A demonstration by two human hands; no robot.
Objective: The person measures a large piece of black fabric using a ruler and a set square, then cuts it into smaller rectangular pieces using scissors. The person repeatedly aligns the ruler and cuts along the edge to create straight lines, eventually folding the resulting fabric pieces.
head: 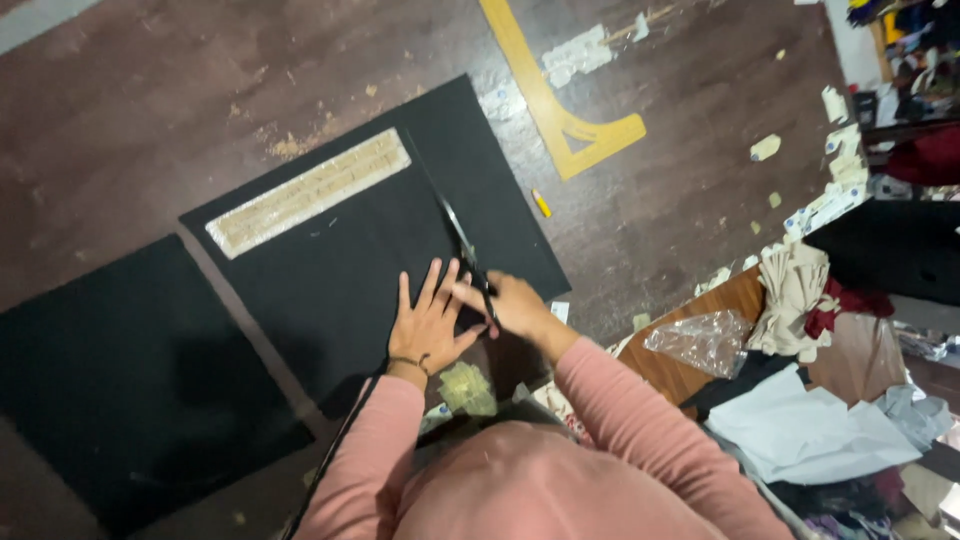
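A large black fabric sheet (340, 260) lies flat on the worn brown table, with a pale beige strip (310, 192) across its far part. My left hand (428, 325) presses flat on the fabric, fingers spread. Just to its right, my right hand (512, 303) grips a pair of scissors (462, 243) whose blades point away from me along a cut line in the fabric. Pink sleeves cover both forearms.
A second black fabric piece (120, 380) lies at the left. A yellow curved ruler (560, 100) and a small yellow chalk (541, 203) rest farther off. At the right sit a clear plastic bag (700, 340), beige cloth (795, 290), white paper (810, 430) and scattered scraps.
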